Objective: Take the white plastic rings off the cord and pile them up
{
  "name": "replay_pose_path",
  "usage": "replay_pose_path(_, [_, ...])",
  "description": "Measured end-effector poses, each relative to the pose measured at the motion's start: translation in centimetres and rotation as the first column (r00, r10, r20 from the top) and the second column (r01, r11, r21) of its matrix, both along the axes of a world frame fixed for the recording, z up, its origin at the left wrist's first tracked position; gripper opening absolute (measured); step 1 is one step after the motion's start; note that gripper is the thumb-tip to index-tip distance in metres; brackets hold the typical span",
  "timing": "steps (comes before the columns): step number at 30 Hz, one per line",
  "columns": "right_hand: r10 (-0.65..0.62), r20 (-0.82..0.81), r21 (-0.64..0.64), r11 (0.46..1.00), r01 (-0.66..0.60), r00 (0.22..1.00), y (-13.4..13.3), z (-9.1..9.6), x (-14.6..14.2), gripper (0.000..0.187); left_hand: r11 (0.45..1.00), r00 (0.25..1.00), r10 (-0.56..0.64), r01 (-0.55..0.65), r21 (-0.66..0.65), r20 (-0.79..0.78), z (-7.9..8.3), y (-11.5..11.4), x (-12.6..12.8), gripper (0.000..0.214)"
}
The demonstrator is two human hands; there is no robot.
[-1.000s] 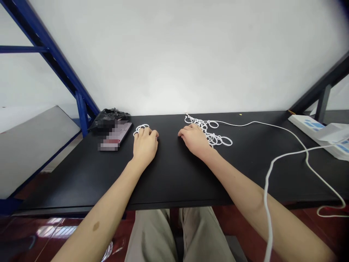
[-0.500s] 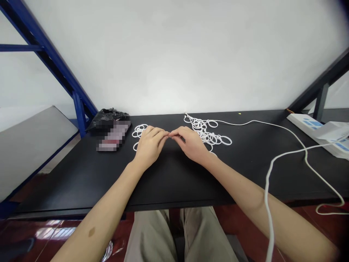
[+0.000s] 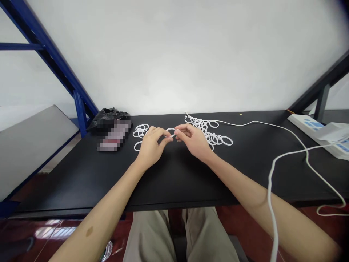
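Between my two hands a white ring (image 3: 171,130) is held up a little over the black table. My left hand (image 3: 152,145) pinches its left side between thumb and fingers. On the other side, the thumb and fingertips of my right hand (image 3: 194,141) close on the ring's right edge. Several loose white rings (image 3: 141,130) lie just beyond my left hand, partly covered by it. Behind and beside my right hand lies a tangled heap of white rings (image 3: 200,124), some of them looking joined, with a white cord running off to the right.
A black plastic bag (image 3: 109,118) and a blurred pinkish item (image 3: 114,136) lie at the left of the black table (image 3: 174,182). The white cord (image 3: 272,182) crosses over my right forearm. White and blue boxes (image 3: 313,125) stand at the right, and a blue frame (image 3: 54,65) rises at left.
My fingers have shifted from nearly touching tips to holding a ring that now shows open between them. My right hand has turned slightly and its fingers have spread a little.
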State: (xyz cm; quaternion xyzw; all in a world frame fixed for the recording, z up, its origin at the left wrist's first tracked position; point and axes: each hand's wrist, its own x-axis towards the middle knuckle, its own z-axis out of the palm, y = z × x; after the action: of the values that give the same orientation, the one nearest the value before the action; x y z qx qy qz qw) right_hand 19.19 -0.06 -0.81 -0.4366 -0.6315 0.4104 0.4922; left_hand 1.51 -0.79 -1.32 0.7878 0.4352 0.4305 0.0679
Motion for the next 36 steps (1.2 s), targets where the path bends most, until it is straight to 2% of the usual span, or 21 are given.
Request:
replay_pose_path(3, [-0.030,0.035,0.057,0.998,0.028,0.999,-0.19,0.15,-0.02,0.013,1.000,1.000,-0.006,0.006,-0.031,0.012,-0.03,-0.12,0.09,0.007])
replay_pose_path(7, [-0.085,0.195,0.235,0.971,0.038,0.977,-0.49,0.22,0.01,0.008,0.998,0.999,-0.032,0.031,-0.052,-0.013,0.00,-0.34,0.24,0.005])
replay_pose_path(10, [-0.113,0.287,0.346,0.938,0.007,0.951,-0.59,0.11,-0.01,0.011,0.997,1.000,-0.011,0.009,-0.082,-0.022,-0.03,-0.36,0.33,0.003])
replay_pose_path(14, [-0.105,0.341,0.418,0.907,-0.050,0.934,-0.63,-0.08,-0.13,0.018,0.990,1.000,0.018,-0.017,-0.139,0.008,-0.06,-0.32,0.44,0.008])
replay_pose_path(19, [-0.080,0.315,0.395,0.917,-0.054,0.946,-0.57,-0.42,-0.15,0.016,0.971,0.991,0.007,0.025,-0.239,0.132,0.24,-0.35,0.54,0.016])
replay_pose_path(24, [-0.036,0.246,0.337,0.940,-0.051,0.968,-0.74,-0.40,-0.24,0.009,0.968,0.993,-0.014,0.042,-0.248,0.115,0.44,-0.26,0.37,0.014])
replay_pose_path(36, [-0.069,0.243,0.334,0.942,-0.017,0.968,-0.99,-0.11,-0.38,0.011,0.931,0.975,0.004,0.077,-0.357,0.223,0.75,-0.20,0.06,0.016])
